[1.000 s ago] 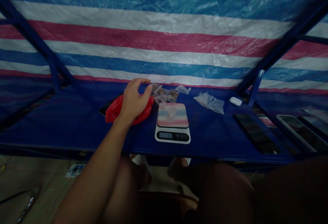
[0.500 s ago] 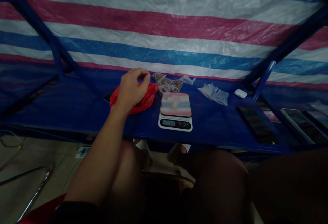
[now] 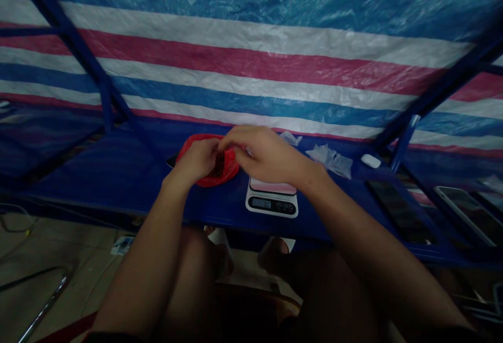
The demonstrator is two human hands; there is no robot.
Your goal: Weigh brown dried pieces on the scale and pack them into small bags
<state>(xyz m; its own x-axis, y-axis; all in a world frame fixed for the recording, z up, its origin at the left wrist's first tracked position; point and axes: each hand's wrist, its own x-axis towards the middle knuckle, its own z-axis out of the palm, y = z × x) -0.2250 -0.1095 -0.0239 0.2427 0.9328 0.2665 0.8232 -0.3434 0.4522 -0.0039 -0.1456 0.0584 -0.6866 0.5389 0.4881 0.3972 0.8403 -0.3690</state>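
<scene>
My left hand (image 3: 198, 161) is closed in a pinch over the left side of a red plastic bag (image 3: 230, 171), which lies open with dark, small bits (image 3: 217, 167) inside. From the right, my right hand (image 3: 265, 154) reaches across with its fingers bent and closed, its fingertips meeting those of the left above the bag. What the fingers hold is hidden, though a pale patch shows by the right hand. Below the right hand sits a white kitchen scale (image 3: 272, 206) with a lit display; the hand covers much of its pinkish plate.
Clear plastic bags (image 3: 330, 159) lie right of the scale, beside a white earbud case (image 3: 370, 161). Dark phone (image 3: 398, 212) and white-edged phone (image 3: 467, 214) lie further right. A striped tarp (image 3: 251, 65) hangs behind the blue table (image 3: 118, 175), with blue metal bars at both sides.
My right hand has come in from the right over the scale to meet the left. My left hand has lowered toward the red bag. The scale's reading has changed, and the view has tilted up.
</scene>
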